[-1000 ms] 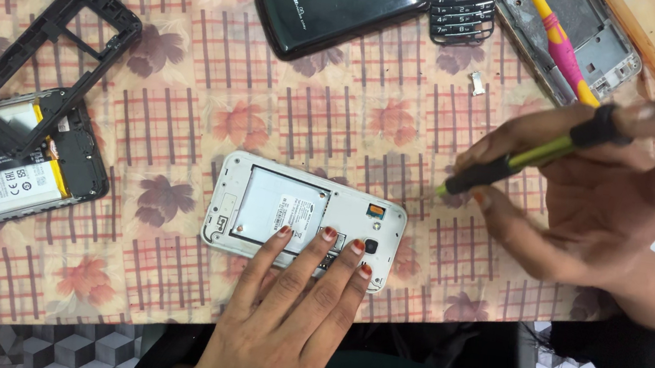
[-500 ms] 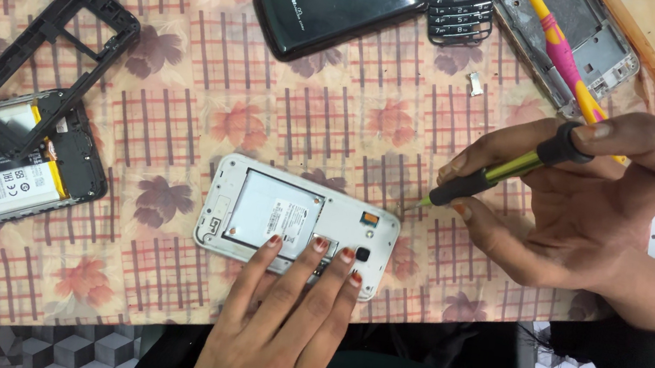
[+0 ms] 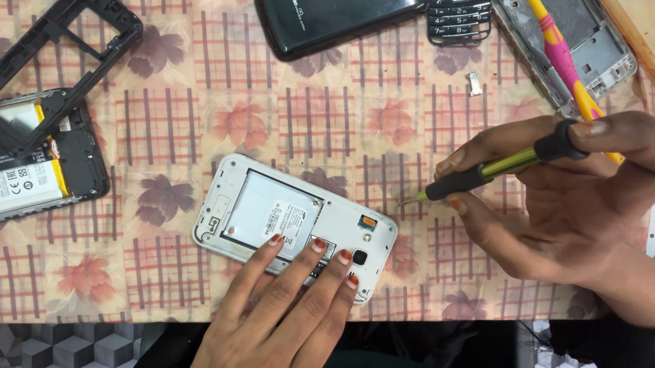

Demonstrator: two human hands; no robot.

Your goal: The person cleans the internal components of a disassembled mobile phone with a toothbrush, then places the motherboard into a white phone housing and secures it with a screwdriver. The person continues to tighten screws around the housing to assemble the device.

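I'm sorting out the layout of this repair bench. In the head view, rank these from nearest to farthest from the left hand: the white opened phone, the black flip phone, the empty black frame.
1. White opened phone: right under the left hand, fingers resting on it.
2. Black flip phone: far side of the table, straight ahead.
3. Empty black frame: far to the left.

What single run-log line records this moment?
left hand: fingertips pressing on open white phone | right hand: holds screwdriver, tip off phone | surface: patterned tablecloth
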